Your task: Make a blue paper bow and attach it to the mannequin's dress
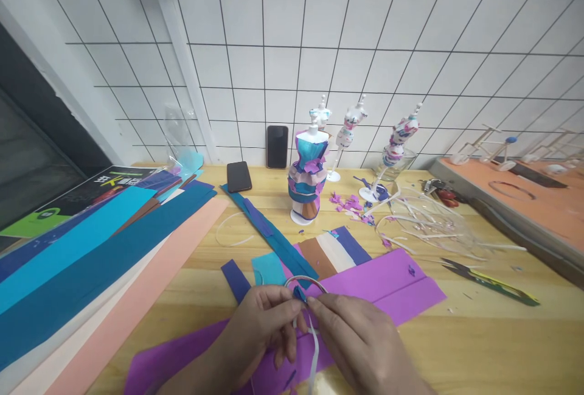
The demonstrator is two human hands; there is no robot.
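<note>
My left hand (269, 322) is closed, thumb and forefinger pinching a small folded piece of blue crepe paper (299, 293). From the other side, my right hand (353, 328) meets it with closed fingertips at the paper's edge. A thin pale hoop (303, 278) arches just behind the fingers, its lower part partly hidden by both hands. Between the hands a narrow white strip (314, 352) hangs down. Under them lie purple paper sheets (396, 285) and a turquoise piece (269, 268).
A small dress form in layered paper (308, 182) stands ahead, with several slimmer forms behind. Long paper strips (114, 261) fill the left. Yellow-handled thread snips (493, 282) and tangled white strips (424, 218) lie right. Two phones (239, 176) are near the tiled wall.
</note>
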